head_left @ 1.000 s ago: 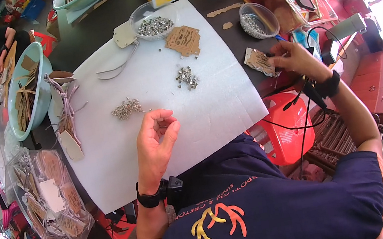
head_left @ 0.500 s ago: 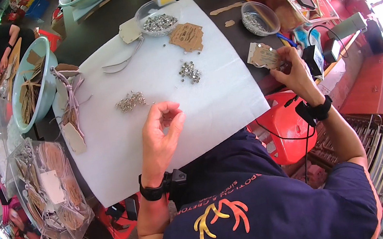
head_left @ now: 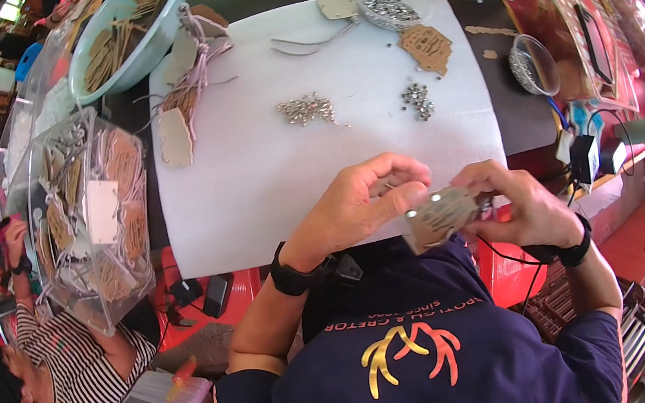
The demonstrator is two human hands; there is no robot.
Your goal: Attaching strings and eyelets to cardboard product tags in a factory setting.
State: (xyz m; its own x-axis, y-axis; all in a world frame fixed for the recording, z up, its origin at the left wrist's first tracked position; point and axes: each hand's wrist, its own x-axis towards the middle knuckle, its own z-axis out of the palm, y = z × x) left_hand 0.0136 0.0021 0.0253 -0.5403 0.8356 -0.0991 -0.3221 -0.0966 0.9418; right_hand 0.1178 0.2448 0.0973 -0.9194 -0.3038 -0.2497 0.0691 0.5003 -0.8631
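Brown card (head_left: 431, 229) bearing dark print (head_left: 445, 212) sits in the right hand (head_left: 528, 210)

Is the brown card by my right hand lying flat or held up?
Held up: the right hand grips the brown card at one end, and its lower part overlaps the dark clothing, past the white sheet.

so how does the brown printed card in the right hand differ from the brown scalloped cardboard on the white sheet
The brown printed card is held up in the right hand; the brown scalloped cardboard lies on the white sheet. The card shows bright round spots near its upper edge; the cardboard shows none. Both bear dark print.
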